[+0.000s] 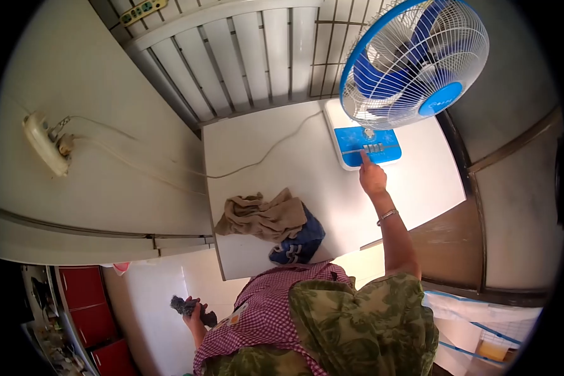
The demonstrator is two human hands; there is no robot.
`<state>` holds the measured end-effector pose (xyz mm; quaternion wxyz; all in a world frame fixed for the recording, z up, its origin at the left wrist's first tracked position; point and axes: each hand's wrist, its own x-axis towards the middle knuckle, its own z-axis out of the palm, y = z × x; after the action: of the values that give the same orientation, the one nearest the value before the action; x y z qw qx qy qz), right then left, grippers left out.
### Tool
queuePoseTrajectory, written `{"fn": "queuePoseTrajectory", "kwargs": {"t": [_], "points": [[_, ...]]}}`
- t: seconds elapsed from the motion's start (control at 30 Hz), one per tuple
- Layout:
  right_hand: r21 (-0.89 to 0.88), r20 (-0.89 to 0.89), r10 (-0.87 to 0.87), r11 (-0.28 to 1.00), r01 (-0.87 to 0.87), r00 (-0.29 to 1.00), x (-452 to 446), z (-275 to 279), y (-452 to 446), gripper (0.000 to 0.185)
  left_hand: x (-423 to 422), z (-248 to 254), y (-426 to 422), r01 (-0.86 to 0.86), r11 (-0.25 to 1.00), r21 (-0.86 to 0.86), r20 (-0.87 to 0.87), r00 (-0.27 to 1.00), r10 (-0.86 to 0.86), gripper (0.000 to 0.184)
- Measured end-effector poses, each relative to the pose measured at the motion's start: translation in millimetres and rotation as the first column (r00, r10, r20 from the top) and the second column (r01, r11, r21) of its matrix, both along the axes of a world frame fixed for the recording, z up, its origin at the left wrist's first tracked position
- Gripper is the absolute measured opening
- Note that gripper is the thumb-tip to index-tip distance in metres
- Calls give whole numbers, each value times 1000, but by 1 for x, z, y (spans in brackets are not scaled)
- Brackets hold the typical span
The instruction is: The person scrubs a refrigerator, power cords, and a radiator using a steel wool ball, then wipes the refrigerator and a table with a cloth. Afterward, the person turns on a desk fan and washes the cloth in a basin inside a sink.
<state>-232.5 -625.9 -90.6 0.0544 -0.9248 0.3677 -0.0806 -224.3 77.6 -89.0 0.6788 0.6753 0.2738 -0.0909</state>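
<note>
My right hand point(373, 178) reaches over the white table with its index finger stretched out onto the push buttons point(374, 148) of a blue and white electric fan point(413, 66). Its other fingers look curled, and nothing is held in them. Low on the left, my left hand point(196, 316) is closed around a dark grey, fuzzy cloth point(185, 306), beside the checked garment I wear. On the table between the hands lie a crumpled brown cloth point(263, 216) and a blue cloth point(304, 238) with white marks, the brown one partly over the blue.
The white table point(282, 166) has the fan's cord running left across it. A power socket point(46, 144) with plugs is on the pale surface at left. White slats point(244, 59) stand behind the table. Red cabinets point(84, 288) are at lower left.
</note>
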Motion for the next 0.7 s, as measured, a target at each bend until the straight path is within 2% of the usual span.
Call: {"fn": "queuePoseTrajectory", "kwargs": {"t": [0.07,0.3,0.37,0.47,0.63,0.7], "points": [[13,-32,-37,999,38,999,-2,1,-15,49,4,-5,-6,3,998,-60,10,1000,-3,47],[-22,28,-14,1000,14,1000,-5,-11,-35,47,17,14,-30,15,1000,-1,-3,1000,-15,46],[-42,-14,-4,999,4,1000,-3,-2,-32,48,17,9,-27,30,999,-45,47,999,-28,47],[-42,-92,12,999,-16,996,-2,8,-31,50,9,17,-30,-16,999,-38,33,999,17,47],[-120,-159,58,990,-78,986,3,-5,-40,54,8,14,-33,-25,998,-61,19,999,27,48],[-82,-205,52,994,-70,977,4,2,-39,54,7,6,-33,-9,998,-55,11,1000,10,50]]}}
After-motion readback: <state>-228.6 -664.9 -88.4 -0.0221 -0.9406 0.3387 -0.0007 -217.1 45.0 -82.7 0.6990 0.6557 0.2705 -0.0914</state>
